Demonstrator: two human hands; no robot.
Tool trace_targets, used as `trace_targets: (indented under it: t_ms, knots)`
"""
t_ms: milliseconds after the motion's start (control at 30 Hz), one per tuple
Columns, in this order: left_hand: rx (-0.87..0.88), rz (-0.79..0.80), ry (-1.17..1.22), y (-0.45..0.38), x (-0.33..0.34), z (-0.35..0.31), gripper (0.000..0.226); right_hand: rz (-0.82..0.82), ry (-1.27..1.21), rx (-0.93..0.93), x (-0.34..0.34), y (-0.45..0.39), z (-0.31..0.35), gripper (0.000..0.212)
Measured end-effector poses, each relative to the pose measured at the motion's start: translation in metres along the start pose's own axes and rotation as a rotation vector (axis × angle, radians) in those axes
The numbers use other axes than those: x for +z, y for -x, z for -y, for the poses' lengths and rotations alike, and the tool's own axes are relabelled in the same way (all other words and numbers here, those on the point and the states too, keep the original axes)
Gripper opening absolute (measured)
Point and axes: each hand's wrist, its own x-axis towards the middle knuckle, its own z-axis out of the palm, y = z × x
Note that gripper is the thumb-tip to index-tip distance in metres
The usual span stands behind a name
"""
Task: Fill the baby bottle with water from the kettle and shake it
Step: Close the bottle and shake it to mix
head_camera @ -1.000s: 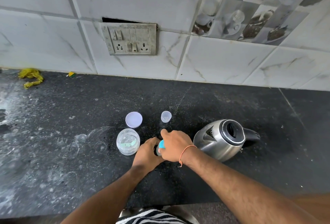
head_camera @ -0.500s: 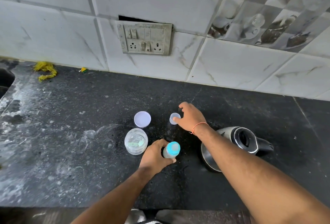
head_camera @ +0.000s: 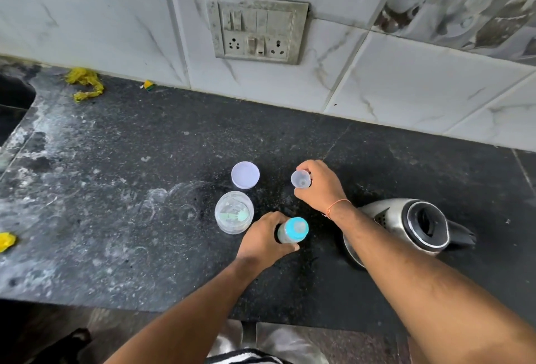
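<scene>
Bottle (head_camera: pixel 291 231) stands upright on the dark worktop (head_camera: pixel 121 218), teal collar on top. Left hand (head_camera: pixel 265 237) grips its body, fingers (head_camera: pixel 290 247) curled round it. Right hand (head_camera: pixel 319 186) holds a small clear cap (head_camera: pixel 301 179) behind the bottle, pinched between thumb and fingers; whether the cap touches the worktop cannot be told. Kettle (head_camera: pixel 406 227), steel with black handle, lid open, sits right of the bottle, partly hidden by the right forearm. Clear jar (head_camera: pixel 234 212) just left of the bottle, touching the left hand; its white lid (head_camera: pixel 245 175) lies flat behind it, apart. Switch plate (head_camera: pixel 256 31) on the tiled wall. Yellow scraps (head_camera: pixel 84 83) at far left.
</scene>
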Motion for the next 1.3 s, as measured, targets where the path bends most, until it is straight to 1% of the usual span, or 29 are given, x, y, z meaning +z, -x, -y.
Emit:
trace_targets:
  t_ms: [133, 233, 300, 400, 467, 600, 667, 833, 900, 1033, 1167, 1300]
  knots:
    - [0.005, 0.011, 0.010, 0.001, -0.001, 0.001, 0.059, -0.007, 0.040, -0.162, -0.028, 0.032, 0.003, 0.060]
    - [0.012, 0.016, 0.027, 0.000, -0.002, 0.001, 0.056, -0.009, 0.142, -0.276, -0.049, 0.065, 0.003, 0.063]
    - [0.009, 0.014, 0.035, 0.001, -0.003, 0.001, 0.055, 0.002, 0.209, -0.311, -0.057, 0.089, 0.003, 0.062]
    - [0.012, 0.012, 0.035, 0.001, -0.002, 0.002, 0.054, 0.027, 0.260, -0.278, -0.061, 0.112, 0.003, 0.050]
    - [0.026, 0.011, 0.029, 0.001, -0.002, 0.003, 0.053, 0.038, 0.249, -0.282, -0.058, 0.119, 0.005, 0.047]
    - [0.047, 0.007, 0.018, 0.000, -0.001, 0.004, 0.052, 0.065, 0.235, -0.333, -0.046, 0.122, 0.012, 0.050]
    - [0.056, 0.003, 0.014, 0.000, 0.000, 0.005, 0.052, 0.077, 0.279, -0.351, -0.040, 0.120, 0.016, 0.053]
    - [0.061, 0.005, 0.018, -0.001, 0.000, 0.003, 0.053, 0.154, 0.401, -0.325, -0.033, 0.113, 0.028, 0.058]
    - [0.058, 0.003, 0.021, -0.001, 0.000, 0.003, 0.052, 0.177, 0.460, -0.324, -0.032, 0.110, 0.034, 0.054]
    - [0.062, 0.002, 0.028, 0.000, -0.001, 0.003, 0.050, 0.194, 0.549, -0.336, -0.030, 0.106, 0.042, 0.039]
    - [0.061, -0.001, 0.028, 0.000, 0.000, 0.004, 0.049, 0.210, 0.609, -0.345, -0.029, 0.101, 0.042, 0.036]
    - [0.074, -0.007, 0.027, -0.001, 0.002, 0.006, 0.050, 0.204, 0.598, -0.358, -0.027, 0.100, 0.041, 0.032]
